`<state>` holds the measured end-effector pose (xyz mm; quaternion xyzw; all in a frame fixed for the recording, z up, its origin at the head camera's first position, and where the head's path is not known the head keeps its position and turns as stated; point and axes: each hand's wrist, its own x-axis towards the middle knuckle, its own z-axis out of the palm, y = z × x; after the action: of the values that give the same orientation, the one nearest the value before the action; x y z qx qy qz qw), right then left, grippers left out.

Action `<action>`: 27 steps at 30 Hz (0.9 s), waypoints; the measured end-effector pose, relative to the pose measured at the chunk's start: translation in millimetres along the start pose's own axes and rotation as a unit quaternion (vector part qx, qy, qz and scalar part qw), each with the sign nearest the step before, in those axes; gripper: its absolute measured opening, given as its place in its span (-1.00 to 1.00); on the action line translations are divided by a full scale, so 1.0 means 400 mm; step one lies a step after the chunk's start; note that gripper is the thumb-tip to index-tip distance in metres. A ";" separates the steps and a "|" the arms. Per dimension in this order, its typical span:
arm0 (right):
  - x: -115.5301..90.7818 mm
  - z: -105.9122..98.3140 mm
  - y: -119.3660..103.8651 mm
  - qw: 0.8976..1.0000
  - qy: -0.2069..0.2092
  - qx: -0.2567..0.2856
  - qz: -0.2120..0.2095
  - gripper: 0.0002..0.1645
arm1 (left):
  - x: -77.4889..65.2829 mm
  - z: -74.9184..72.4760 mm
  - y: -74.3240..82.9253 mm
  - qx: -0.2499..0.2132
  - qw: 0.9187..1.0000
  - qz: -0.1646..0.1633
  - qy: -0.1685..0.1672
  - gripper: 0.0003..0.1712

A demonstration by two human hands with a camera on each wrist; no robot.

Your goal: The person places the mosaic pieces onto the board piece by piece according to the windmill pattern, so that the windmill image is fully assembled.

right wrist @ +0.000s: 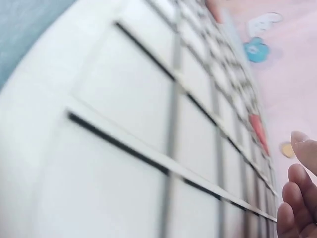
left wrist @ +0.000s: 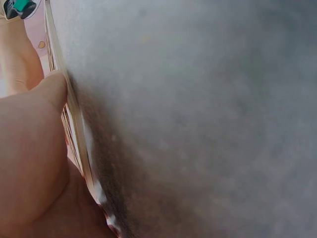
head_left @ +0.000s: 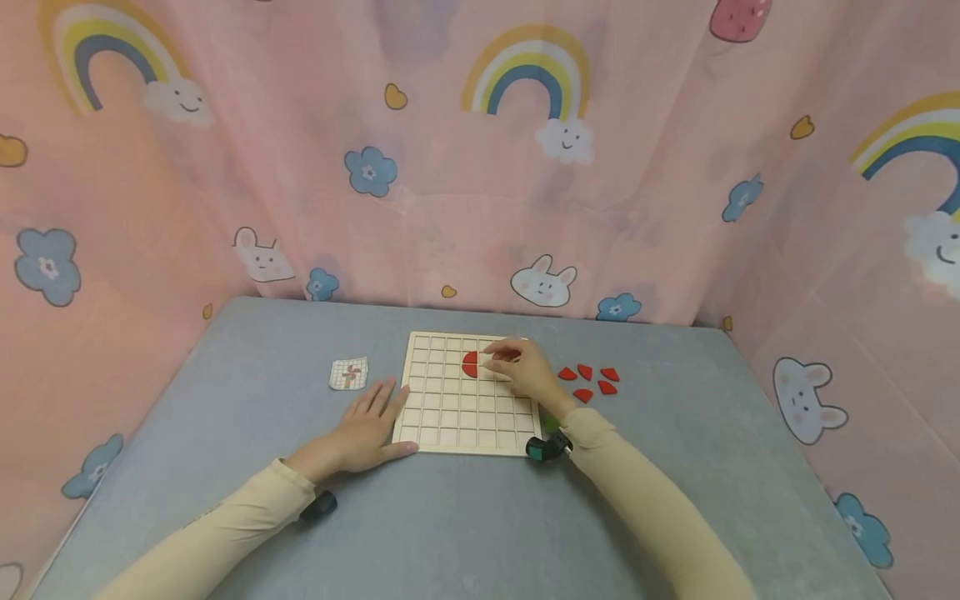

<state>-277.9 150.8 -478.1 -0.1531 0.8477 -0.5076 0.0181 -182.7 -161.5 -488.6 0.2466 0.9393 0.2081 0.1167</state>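
A pale wooden grid board (head_left: 446,410) lies on the grey table. Red pieces (head_left: 470,364) shaped like quarter circles sit together in its upper cells, forming a rounded shape partly covered by my right hand (head_left: 525,367). That hand hovers over the board's upper right, fingers bent loosely and thumb apart from them; in the right wrist view nothing shows between the fingertips (right wrist: 296,173). My left hand (head_left: 365,429) rests spread at the board's left edge, its thumb touching the lower left corner. The left wrist view shows the thumb (left wrist: 52,89) against the board's side.
Several loose red pieces (head_left: 585,396) lie right of the board. To its left is a small card (head_left: 348,374) printed with a grid and a red-brown figure. Something green (head_left: 551,423) shows partly beneath the right wrist. A pink patterned curtain (head_left: 450,233) surrounds the table.
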 end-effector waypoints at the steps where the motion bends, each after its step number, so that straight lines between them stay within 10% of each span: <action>1: -0.002 -0.013 0.000 1.000 0.006 -0.007 0.002 -0.69 | 0.001 0.002 -0.001 0.004 1.000 0.000 0.000 0.13; 27: -0.123 -0.260 0.122 0.987 0.033 -0.157 -0.001 -0.54 | 0.004 0.012 -0.013 0.006 1.000 -0.004 0.003 0.13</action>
<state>-262.0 274.7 -476.1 -0.1379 0.9170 -0.3726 -0.0347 -184.7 -163.3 -495.3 0.2430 0.9419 0.2024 0.1131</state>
